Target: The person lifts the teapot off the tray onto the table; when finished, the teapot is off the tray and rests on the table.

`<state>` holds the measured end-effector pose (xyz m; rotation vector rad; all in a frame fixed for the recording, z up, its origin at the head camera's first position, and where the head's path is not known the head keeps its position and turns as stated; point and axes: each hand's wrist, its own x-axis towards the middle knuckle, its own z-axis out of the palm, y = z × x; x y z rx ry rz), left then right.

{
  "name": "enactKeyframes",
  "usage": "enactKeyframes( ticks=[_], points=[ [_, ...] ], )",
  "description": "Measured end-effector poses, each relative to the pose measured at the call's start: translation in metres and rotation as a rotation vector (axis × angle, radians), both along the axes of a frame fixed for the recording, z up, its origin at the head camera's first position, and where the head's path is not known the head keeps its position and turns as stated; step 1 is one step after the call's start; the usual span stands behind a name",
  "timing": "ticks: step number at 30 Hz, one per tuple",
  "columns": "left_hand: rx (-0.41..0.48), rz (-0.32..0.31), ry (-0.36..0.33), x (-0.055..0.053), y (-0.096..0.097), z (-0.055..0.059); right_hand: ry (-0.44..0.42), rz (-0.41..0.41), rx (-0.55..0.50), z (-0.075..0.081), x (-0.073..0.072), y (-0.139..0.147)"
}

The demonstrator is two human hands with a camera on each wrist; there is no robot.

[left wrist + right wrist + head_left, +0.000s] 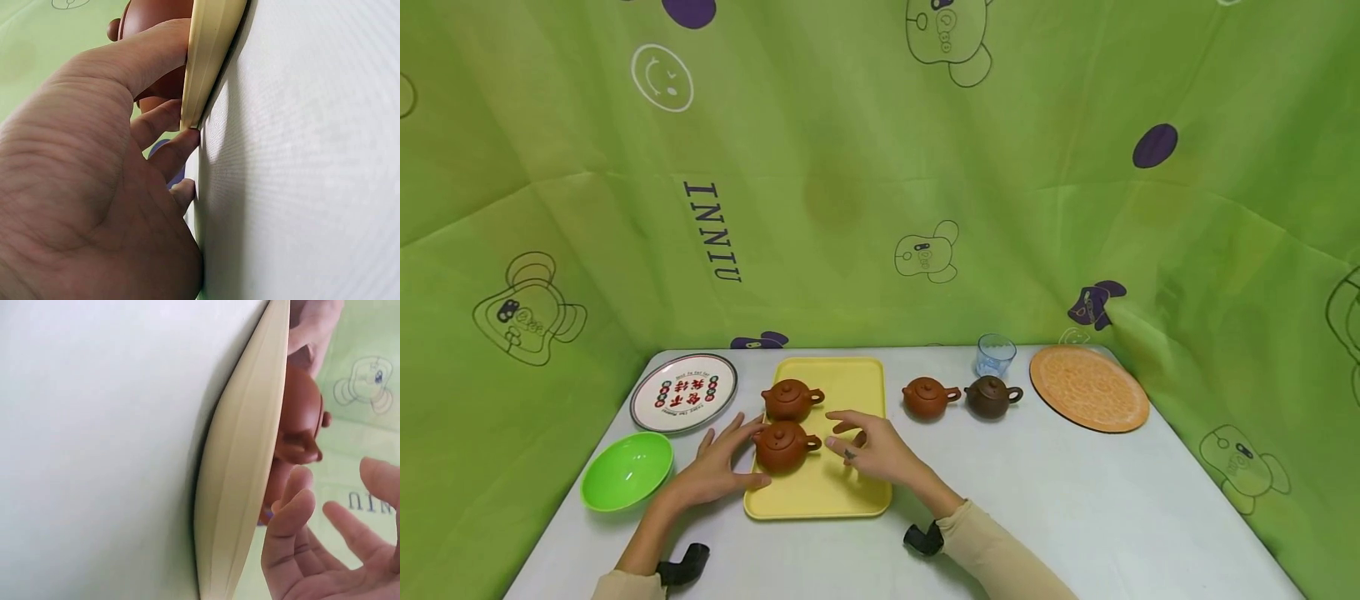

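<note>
Two reddish-brown clay teapots stand one behind the other on the left half of a yellow tray (850,492): a near teapot (780,452) and a far teapot (789,403). Both handles face right. My left hand (718,468) is at the tray's left edge, its thumb and fingers spread around the near teapot's left side. In the left wrist view, the thumb crosses the tray rim (212,47) in front of the teapot (156,15), and other fingertips are by the rim. My right hand (878,450) hovers over the tray, fingers loosely bent, apart from the near teapot's handle.
Right of the tray stand another reddish-brown teapot (927,400) and a dark brown teapot (989,400), with a blue glass (996,357) behind. A round orange mat (1088,389) lies far right. At left are a patterned plate (651,404) and a green bowl (628,472).
</note>
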<state>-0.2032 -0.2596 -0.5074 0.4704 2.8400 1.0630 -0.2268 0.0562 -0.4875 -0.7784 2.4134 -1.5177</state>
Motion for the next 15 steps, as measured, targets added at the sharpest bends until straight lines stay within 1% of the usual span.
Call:
enactKeyframes(
  ticks=[6, 11, 15],
  points=[
    [0.001, 0.003, 0.006, 0.0, 0.0, 0.001, 0.022, -0.027, 0.017, 0.0, 0.002, -0.012],
    [-0.004, 0.0, 0.023, -0.001, -0.001, -0.002, 0.012, -0.032, 0.033, 0.001, 0.004, -0.022],
    [-0.003, -0.003, 0.025, -0.002, -0.002, -0.003, 0.008, -0.039, 0.027, 0.0, 0.005, -0.028]
  ],
)
